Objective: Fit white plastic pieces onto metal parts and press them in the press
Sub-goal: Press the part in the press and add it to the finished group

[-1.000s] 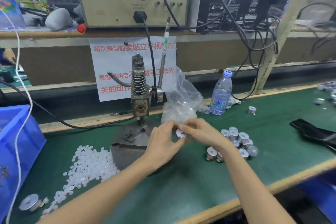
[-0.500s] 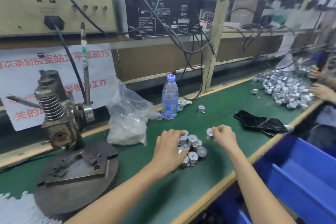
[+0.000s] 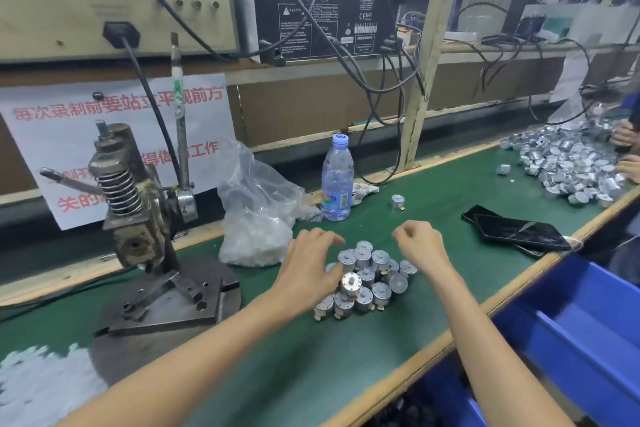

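A cluster of small silver metal parts (image 3: pixel 370 279) stands on the green bench top between my hands. My left hand (image 3: pixel 310 267) lies over the cluster's left side with its fingers spread. Its thumb rests against one part (image 3: pixel 350 282) that sits higher than the rest. My right hand (image 3: pixel 419 244) hovers just right of the cluster, fingers curled, with nothing visible in it. The hand press (image 3: pixel 133 204) stands on its round steel base (image 3: pixel 166 302) to the left. Loose white plastic pieces (image 3: pixel 41 385) lie at the lower left.
A clear bag of white pieces (image 3: pixel 256 236) and a water bottle (image 3: pixel 336 180) stand behind the cluster, a lone metal part (image 3: pixel 398 201) beside them. Two dark phones (image 3: pixel 516 230) lie to the right. Far right, another person's hands (image 3: pixel 627 149) work at a heap of metal parts (image 3: pixel 571 166). Blue bins (image 3: pixel 571 333) sit below the bench edge.
My view swung right from the press to the cluster. My right hand carried a metal part over, and no longer shows it. My left hand settled onto the cluster.
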